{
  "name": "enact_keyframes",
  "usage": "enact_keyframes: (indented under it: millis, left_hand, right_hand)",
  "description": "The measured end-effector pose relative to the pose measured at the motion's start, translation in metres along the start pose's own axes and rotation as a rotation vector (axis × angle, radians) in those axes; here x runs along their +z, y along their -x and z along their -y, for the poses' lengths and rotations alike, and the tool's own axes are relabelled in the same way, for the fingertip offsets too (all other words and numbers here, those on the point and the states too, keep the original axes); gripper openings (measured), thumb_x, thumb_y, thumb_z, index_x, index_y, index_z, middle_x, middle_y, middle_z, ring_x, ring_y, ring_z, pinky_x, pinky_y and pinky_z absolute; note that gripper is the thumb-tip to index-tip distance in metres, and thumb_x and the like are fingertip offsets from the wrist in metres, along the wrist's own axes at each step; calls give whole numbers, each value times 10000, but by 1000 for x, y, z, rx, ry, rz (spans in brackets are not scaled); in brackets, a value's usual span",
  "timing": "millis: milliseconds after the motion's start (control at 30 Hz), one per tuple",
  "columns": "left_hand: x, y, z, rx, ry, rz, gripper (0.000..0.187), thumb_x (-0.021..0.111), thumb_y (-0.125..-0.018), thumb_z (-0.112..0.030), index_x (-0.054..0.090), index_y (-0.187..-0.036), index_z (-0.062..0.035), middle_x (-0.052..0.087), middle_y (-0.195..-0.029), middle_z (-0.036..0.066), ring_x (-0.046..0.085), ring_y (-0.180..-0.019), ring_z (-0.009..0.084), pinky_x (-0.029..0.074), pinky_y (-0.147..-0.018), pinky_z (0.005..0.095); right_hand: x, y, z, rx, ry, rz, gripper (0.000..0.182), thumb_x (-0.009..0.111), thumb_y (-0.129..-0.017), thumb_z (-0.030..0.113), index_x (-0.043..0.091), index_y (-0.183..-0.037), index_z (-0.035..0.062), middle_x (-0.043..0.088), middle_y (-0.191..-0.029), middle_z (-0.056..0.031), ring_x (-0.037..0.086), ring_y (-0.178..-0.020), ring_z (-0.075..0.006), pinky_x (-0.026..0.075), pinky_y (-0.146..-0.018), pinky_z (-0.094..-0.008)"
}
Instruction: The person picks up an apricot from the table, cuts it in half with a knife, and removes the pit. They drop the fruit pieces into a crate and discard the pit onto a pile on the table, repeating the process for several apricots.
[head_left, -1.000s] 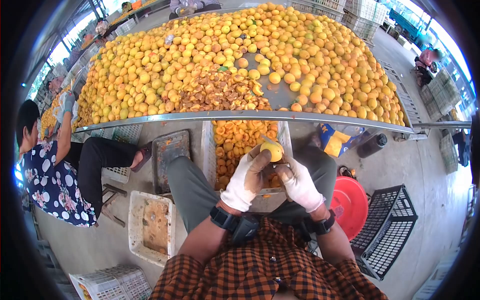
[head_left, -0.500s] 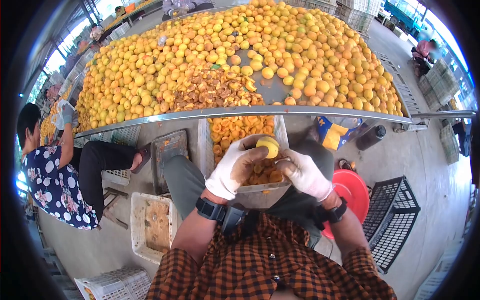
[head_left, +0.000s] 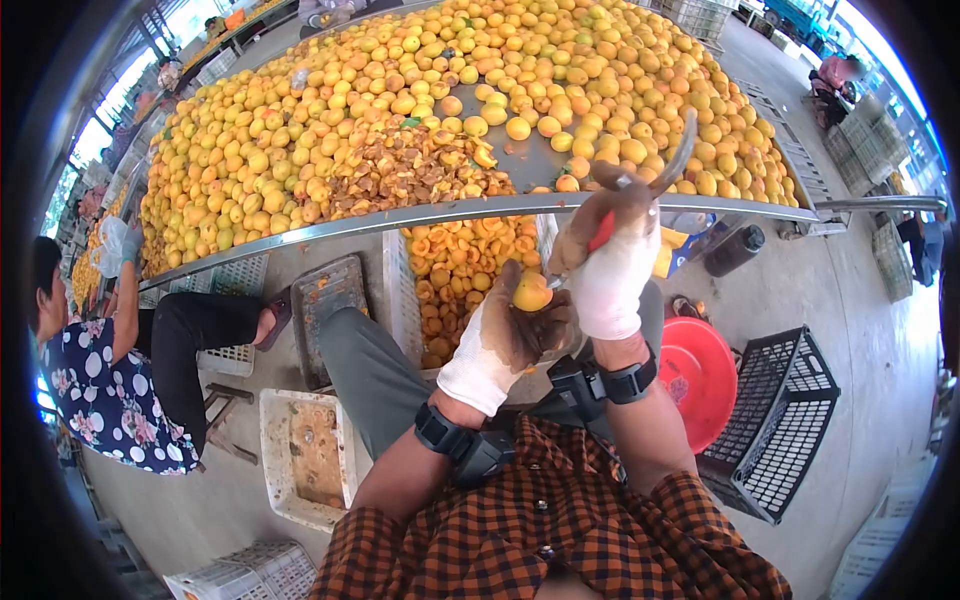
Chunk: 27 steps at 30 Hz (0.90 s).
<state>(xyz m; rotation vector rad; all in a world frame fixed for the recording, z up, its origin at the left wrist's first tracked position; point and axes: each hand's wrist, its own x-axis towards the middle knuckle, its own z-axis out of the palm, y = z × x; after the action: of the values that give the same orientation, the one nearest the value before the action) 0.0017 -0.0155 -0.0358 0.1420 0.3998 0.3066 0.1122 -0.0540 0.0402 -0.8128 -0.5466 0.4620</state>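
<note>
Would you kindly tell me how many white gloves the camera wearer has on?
2: one on the left hand, holding a yellow fruit, and one on the right hand, gripping a curved blade. Neither is hidden.

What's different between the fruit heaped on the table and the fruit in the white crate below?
The heaped fruit is mostly whole and rounded; the crate fruit looks split open. The heaped fruit spreads wide across the metal table, while the crate fruit sits lower, within the white crate. Both are yellow-orange.
</note>
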Motion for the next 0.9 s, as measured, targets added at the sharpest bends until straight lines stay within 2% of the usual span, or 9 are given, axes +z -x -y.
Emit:
enact_keyframes:
  millis: [100,267,400,500,567,667,700,833,900]
  left_hand:
    - [-4,-2,4,32,41,133,560,363,-938,-516,459,-1224,-44,623,-1023,128,644,-851,238,552,-616,351]
    - [12,2,14,136,-140,-204,544,316,-951,-516,438,-1264,-88,574,-1151,101,599,-994,251,518,-791,410]
    - [15,2,18,179,-228,-274,556,319,-947,-521,410,-1309,-109,516,-1250,118,517,-1137,288,429,-938,473]
    - [2,-1,18,150,-145,-180,654,297,-913,-603,403,-1312,-95,483,-1280,140,503,-1136,291,413,-950,443]
    - [-1,-1,17,152,-135,-138,697,290,-909,-607,337,-1364,-82,388,-1374,160,415,-1240,319,333,-1035,471]
    - [4,5,11,91,-123,-202,709,281,-911,-605,305,-1380,-75,368,-1384,172,400,-1252,332,323,-1034,489]
    - [4,6,9,78,-105,-219,647,324,-914,-582,397,-1306,-72,479,-1259,157,479,-1143,322,369,-984,491]
    - [-7,15,-16,-81,-112,-33,430,459,-915,-466,531,-1084,-78,577,-889,67,541,-755,196,465,-655,352]
    - [-10,21,-17,-18,-238,-103,385,500,-905,-418,534,-1087,-81,590,-873,71,541,-683,174,441,-569,298]
  right_hand:
    - [2,7,-10,8,10,-17,300,502,-918,245,554,-1065,-11,526,-689,16,436,-565,-22,332,-501,-174]
    - [4,12,-17,-122,55,109,301,558,-882,171,535,-1105,-29,508,-736,32,448,-636,-29,370,-564,-170]
    - [4,18,-28,-153,210,95,295,542,-893,154,527,-1124,-28,549,-836,7,464,-672,-35,393,-588,-177]
    - [0,11,-32,6,147,19,237,532,-911,177,545,-1071,3,506,-722,29,429,-605,-38,363,-521,-196]
    - [-6,4,-50,-185,434,-6,206,525,-916,209,546,-995,20,471,-656,25,388,-524,-48,323,-459,-208]
    - [4,7,-36,226,-186,-106,223,520,-917,262,533,-936,41,459,-620,3,383,-477,-55,303,-413,-210]
    - [0,7,-34,343,-324,-120,228,520,-914,273,531,-933,46,455,-613,-1,387,-474,-55,301,-406,-210]
    - [-7,5,-38,335,-314,-82,245,549,-893,286,530,-957,51,427,-574,12,326,-386,-61,266,-352,-240]
    - [-16,-2,-27,435,-314,-37,233,463,-937,239,504,-987,15,394,-508,-14,324,-331,-114,275,-315,-278]
